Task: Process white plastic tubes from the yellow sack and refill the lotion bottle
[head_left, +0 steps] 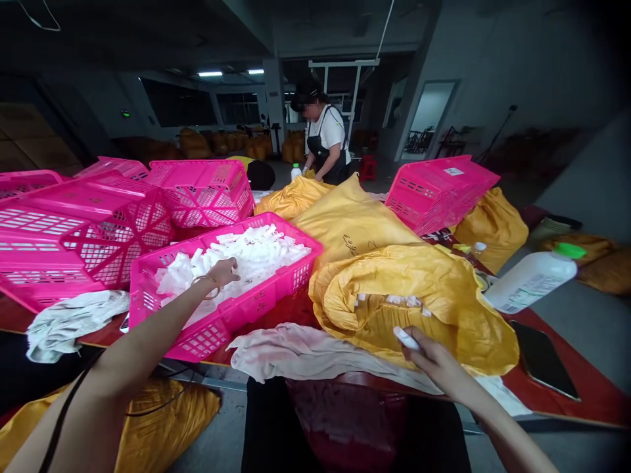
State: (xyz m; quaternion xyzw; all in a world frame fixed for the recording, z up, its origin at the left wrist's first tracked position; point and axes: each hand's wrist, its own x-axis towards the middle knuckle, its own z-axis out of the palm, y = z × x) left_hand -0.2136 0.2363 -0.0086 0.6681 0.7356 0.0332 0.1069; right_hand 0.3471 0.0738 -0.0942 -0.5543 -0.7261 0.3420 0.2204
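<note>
pinching a small white oblong plastic piece (406,337) between thumb and fingertips of the right hand (434,360), just at the front lip of an open, crumpled yellow woven sack (444,289). long axis slanted, upper left to lower right, free end pointing up and left toward the sack's mouth. reaching with the left hand (224,270) into a bright pink slotted plastic basket (236,315), fingers curled down onto its heap of white plastic pieces (256,253); cannot tell whether closed on any. right of the sack, lying on its side on the red table (591,394), a white plastic bottle with green cap (532,279), cap pointing right; near it a flat black phone (542,360). in front of the basket, a pale crumpled cloth (296,351).
</note>
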